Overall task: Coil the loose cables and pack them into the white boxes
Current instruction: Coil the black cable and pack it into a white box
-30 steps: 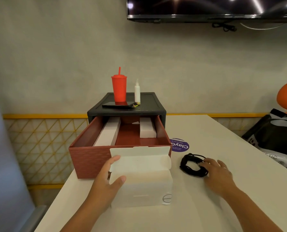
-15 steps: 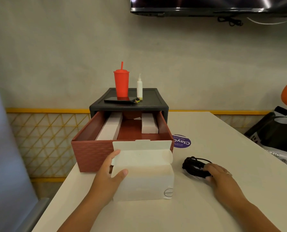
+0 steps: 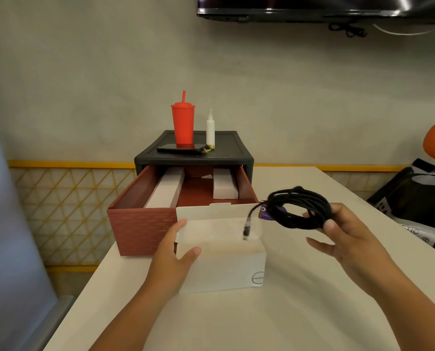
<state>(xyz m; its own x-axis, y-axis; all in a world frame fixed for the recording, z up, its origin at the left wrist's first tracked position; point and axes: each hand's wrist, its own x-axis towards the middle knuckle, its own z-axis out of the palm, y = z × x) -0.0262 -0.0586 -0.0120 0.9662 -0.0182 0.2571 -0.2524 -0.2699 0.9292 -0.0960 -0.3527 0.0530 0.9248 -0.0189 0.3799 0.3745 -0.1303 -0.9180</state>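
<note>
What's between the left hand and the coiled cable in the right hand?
Head view: the open white box, gripped by the left hand, stands between them; the plug end of the cable dangles before its raised flap.

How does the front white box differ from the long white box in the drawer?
The front box has its lid flap up; the long box looks closed. The left hand holds the front box upright; the long box lies untouched in the red drawer. Both are white.
</note>
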